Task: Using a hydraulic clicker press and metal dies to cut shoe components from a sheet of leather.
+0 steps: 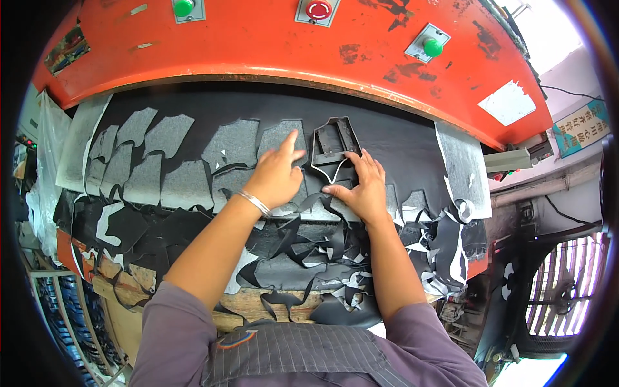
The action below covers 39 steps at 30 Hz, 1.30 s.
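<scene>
A dark metal cutting die (333, 146) with a shield-like outline lies on a black sheet of material (393, 138) under the orange press head (271, 45). My right hand (361, 186) rests on the die's lower right edge, fingers spread and thumb out. My left hand (278, 173), a silver bracelet on its wrist, lies flat on the sheet just left of the die, index finger stretched up. Neither hand closes around anything.
Several grey shield-shaped cut-outs (171, 161) show in the sheet at left. Black offcut strips (309, 251) hang over the wooden table's front edge. The press carries green buttons (432, 46) and a red button (318, 9). A fan grille (561, 290) stands at right.
</scene>
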Available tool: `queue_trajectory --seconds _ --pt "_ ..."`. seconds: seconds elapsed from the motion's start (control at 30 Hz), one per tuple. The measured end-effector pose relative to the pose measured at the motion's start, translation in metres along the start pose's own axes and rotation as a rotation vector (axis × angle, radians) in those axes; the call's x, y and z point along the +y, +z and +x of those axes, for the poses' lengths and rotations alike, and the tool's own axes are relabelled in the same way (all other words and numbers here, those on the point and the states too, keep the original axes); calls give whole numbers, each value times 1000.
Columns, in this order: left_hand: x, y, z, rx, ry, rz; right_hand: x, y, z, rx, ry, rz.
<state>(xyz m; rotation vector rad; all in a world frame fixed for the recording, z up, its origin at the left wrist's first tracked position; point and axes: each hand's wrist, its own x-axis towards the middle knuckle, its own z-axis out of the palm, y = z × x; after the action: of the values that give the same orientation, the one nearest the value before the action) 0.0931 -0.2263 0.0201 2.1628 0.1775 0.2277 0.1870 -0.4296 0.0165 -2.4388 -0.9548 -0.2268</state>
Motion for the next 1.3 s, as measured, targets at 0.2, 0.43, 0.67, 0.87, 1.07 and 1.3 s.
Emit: queue_trajectory --seconds 0.2,0.43,0.67,0.87,1.07,1.3 --pt "-9 20 8 -48 88 59 9 -11 10 14 -50 -10" --pt "-1 7 14 -80 68 138 17 -4 18 22 -88 -21" --pt "0 8 11 -80 83 119 18 -7 16 5 -102 2" --pt "-3 9 10 -47 92 127 11 -11 13 -7 -67 -80" --pt "-1 -46 -11 300 94 -189 -1 -54 8 413 56 331" --pt "54 -161 -64 1267 674 278 -38 -171 75 1270 -97 -69"
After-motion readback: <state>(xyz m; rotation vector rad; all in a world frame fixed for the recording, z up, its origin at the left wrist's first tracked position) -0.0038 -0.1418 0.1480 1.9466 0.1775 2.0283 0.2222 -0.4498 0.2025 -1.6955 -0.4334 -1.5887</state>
